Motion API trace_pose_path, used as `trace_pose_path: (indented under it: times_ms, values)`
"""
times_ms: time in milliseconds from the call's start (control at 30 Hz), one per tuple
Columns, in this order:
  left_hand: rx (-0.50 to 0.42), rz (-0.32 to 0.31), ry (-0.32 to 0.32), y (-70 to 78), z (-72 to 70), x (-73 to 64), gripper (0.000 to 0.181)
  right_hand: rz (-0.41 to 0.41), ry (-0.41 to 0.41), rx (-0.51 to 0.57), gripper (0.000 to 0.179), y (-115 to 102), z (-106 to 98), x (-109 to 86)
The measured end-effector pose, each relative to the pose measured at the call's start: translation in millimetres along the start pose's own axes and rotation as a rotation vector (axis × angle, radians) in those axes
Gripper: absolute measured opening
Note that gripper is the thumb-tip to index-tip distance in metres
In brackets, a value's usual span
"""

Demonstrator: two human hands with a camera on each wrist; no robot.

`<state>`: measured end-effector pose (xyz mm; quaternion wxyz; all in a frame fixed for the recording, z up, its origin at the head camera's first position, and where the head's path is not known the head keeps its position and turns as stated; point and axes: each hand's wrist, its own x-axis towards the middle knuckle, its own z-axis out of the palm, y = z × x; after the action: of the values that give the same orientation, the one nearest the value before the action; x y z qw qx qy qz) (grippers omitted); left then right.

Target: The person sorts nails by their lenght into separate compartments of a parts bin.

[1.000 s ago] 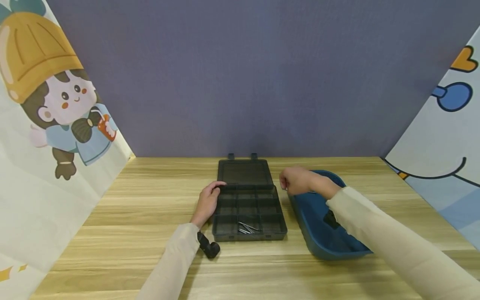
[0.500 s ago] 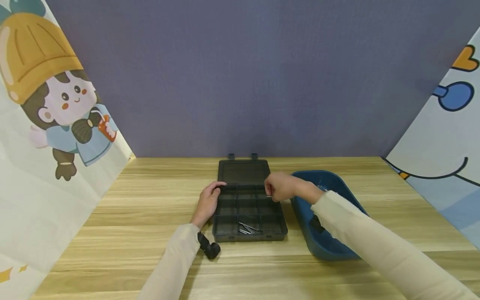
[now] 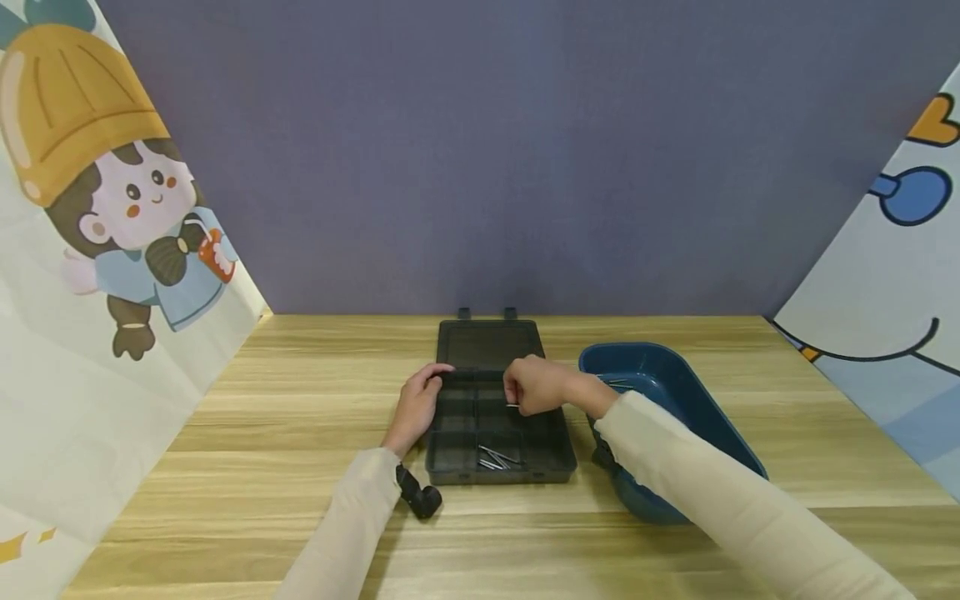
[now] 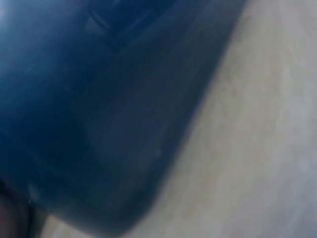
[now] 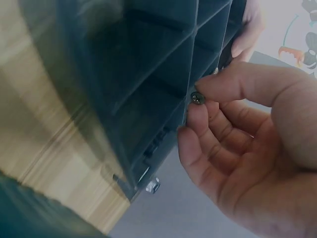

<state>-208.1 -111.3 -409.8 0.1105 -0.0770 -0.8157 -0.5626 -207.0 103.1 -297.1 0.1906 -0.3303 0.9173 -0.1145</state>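
My right hand (image 3: 536,386) is above the right part of a dark see-through compartment box (image 3: 457,477). In the right wrist view its thumb and index finger pinch a screw (image 5: 197,98), its cross-slotted head showing between the tips. My left hand (image 3: 415,406) rests at the box's left edge near the hinge, fingers fairly straight. Several thin shiny metal pieces (image 3: 497,459) lie in the front middle compartment. To the right stands a blue bin (image 3: 720,421) with a few thin metal pieces (image 3: 618,383) inside. The left wrist view is blurred; a dark blue surface (image 4: 99,109) fills much of it.
The box's lid (image 3: 491,343) lies folded back toward the grey-blue partition (image 3: 480,167). Everything stands on a wood-grain table (image 3: 315,400). My right sleeve (image 3: 712,475) passes over the bin's near left side. Printed cartoon panels flank the table.
My right hand has moved left from over the bin's left rim to above the box, with the screw still pinched. My left hand stays at the box's edge.
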Motion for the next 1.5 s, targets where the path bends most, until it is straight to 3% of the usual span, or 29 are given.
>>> trace_pose_path:
  times_ms: [367,1000,1500]
  values:
    - [-0.009,-0.010,-0.008,-1.9,0.6,0.5,0.030,-0.001,0.014,0.000,0.015,-10,12,13.4]
    - [0.010,-0.003,-0.010,-2.4,1.7,-0.4,0.030,0.010,0.031,0.013,0.016,-11,19,17.1]
    - [0.018,0.007,0.012,-2.3,0.3,0.0,0.029,-0.026,0.036,0.035,0.015,-3,4,5.9]
